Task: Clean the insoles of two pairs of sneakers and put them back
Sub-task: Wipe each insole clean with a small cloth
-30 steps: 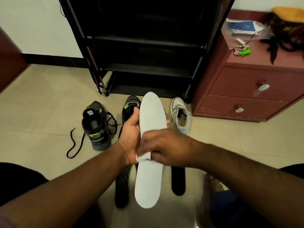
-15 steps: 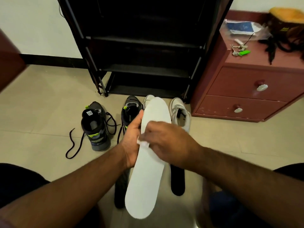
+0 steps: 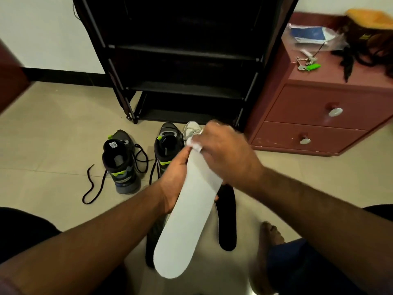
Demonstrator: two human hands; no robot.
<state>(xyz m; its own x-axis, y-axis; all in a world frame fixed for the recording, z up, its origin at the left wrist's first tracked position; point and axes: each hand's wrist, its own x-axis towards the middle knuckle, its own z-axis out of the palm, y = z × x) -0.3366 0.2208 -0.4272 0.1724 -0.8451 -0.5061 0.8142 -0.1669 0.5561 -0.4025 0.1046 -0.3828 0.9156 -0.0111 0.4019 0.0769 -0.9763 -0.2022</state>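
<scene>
Hands meet at centre frame: the left hand (image 3: 173, 179) grips the white insole (image 3: 187, 218) at its edge, and the right hand (image 3: 223, 154) pinches what looks like a white wipe (image 3: 194, 144) against its upper tip. Pressing there could bend the unsupported insole or twist it from the one-sided hold. Below lie two black insoles (image 3: 228, 222) on the tile. Dark sneakers (image 3: 120, 165) with loose laces sit left of centre, a white sneaker (image 3: 191, 129) is mostly hidden behind the hands, and a shoe rack (image 3: 182, 60) stands above.
</scene>
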